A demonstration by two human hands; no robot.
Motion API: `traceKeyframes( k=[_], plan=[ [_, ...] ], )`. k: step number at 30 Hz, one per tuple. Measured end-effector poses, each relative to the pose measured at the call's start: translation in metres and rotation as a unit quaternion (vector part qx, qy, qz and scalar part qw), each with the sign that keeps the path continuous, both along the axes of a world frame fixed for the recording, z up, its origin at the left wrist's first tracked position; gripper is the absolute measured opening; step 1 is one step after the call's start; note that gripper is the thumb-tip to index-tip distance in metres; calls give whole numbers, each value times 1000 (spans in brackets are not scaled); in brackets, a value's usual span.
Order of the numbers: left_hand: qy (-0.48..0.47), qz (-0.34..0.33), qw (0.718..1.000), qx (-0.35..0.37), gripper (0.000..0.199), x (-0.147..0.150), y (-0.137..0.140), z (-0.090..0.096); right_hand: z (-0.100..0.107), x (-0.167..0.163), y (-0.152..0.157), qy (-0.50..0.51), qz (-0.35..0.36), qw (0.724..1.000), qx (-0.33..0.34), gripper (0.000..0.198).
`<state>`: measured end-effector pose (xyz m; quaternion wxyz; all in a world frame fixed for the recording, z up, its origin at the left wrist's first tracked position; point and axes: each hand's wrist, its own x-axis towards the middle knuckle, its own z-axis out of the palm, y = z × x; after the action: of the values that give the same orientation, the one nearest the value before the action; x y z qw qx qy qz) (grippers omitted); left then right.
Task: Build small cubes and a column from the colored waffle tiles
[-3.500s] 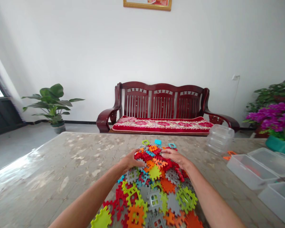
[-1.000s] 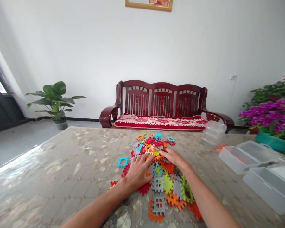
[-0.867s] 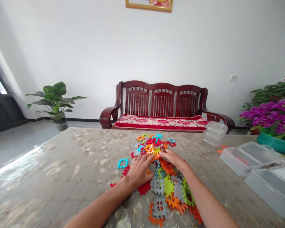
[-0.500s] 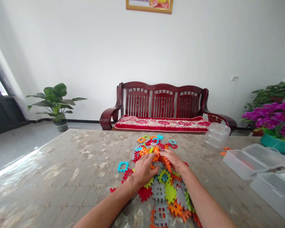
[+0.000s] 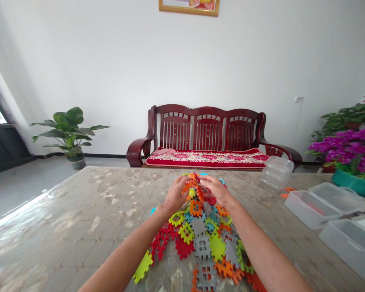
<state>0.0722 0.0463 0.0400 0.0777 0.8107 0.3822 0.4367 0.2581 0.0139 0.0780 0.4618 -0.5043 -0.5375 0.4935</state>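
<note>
Where your two hands converge: far end of the heap of toothed plastic panels (image 5: 198,227); clock dial centred on the heap, 12 toward the carved wooden bench (image 5: 208,127).
Left hand: your left hand (image 5: 176,194) at 11 o'clock, fingers bent inward over the pieces; closure on any piece cannot be told.
Right hand: your right hand (image 5: 217,190) at 1 o'clock, fingers pointing toward the left; grip likewise cannot be told, fingertips partly lost among the pieces.
Between your hands: an orange panel (image 5: 200,193) tilted on edge, just beside your right fingertips; a red panel edge (image 5: 196,177) stands beyond it.
Heap, near part: grey window panel (image 5: 207,275) at 6, flat on the patterned tablecloth (image 5: 97,221); solid red panel (image 5: 184,248) at 7; lime panel (image 5: 143,266) out at 8, near your left forearm; orange pieces (image 5: 226,269) between 4 and 5, near your right forearm.
Containers: clear stacked case (image 5: 277,172) at 2; two translucent boxes (image 5: 351,251) open around 3, well apart from your hands.
Greenery: purple flowers (image 5: 349,146) in a teal planter (image 5: 353,182) past 2; leafy potted plant (image 5: 71,125) at 10, beyond the table edge.
</note>
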Motion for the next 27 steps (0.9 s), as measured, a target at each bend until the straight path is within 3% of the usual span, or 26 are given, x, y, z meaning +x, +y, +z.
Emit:
traceKeyframes(
  k=[4, 8, 13, 18, 23, 27],
  plan=[
    [49, 18, 999, -17, 56, -19, -7, -10, -6, 22, -14, -67, -18, 998, 7, 49],
    [135, 18, 991, -16, 55, -35, -36, -21, -25, 59, -30, -165, -53, 983, 56, 49],
    [247, -98, 964, -31, 94, -46, -85, -29, -52, 118, -65, -338, -109, 933, 58, 56],
    [294, -154, 936, -119, 120, -43, -124, -35, -73, 161, -116, -432, -105, 896, -21, 70],
    [366, -101, 901, -209, 124, -25, -139, -28, -90, 153, -144, -429, -16, 902, -47, 93],
    [425, -65, 878, -212, 114, -6, -142, -14, -90, 124, -140, -441, -23, 897, -15, 95]
  ],
)
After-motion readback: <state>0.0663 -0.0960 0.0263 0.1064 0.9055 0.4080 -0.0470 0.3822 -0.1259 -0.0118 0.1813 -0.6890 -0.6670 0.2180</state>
